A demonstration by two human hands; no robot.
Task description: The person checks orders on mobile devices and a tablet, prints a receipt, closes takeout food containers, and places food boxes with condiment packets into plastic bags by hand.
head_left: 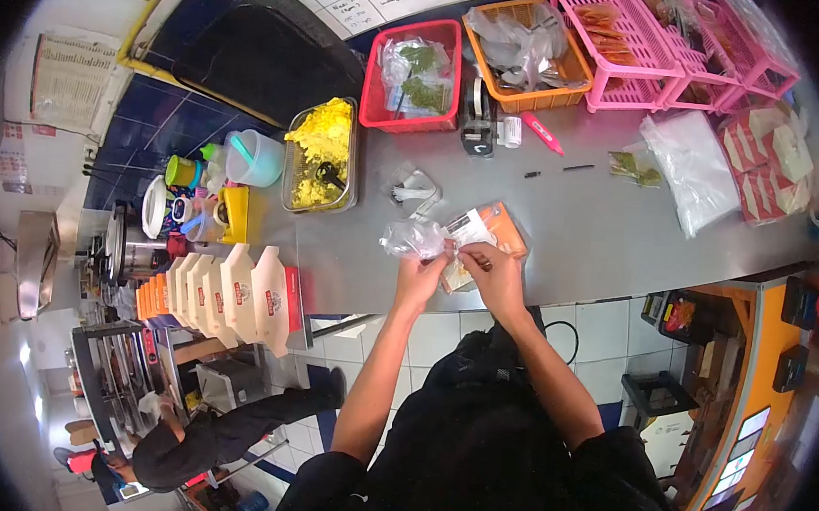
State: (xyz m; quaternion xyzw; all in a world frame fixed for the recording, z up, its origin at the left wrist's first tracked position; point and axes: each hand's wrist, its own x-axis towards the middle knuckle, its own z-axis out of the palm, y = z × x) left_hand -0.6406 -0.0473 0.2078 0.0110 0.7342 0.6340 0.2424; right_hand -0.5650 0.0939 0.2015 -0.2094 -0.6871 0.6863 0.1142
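Note:
Both my hands meet over the front of the steel counter. My left hand is closed on the gathered neck of a clear plastic bag, whose body puffs out to the left. Close beside it, my right hand pinches at the same neck with thumb and forefinger. Under the hands lies an orange and white packet. Just behind the bag sits a small clear plastic piece. What the bag contains is too small to make out.
A bin of yellow food stands back left, beside a red basket and an orange basket. Pink baskets, a tape dispenser and plastic bags are right. Stacked boxes stand left; another person is beyond.

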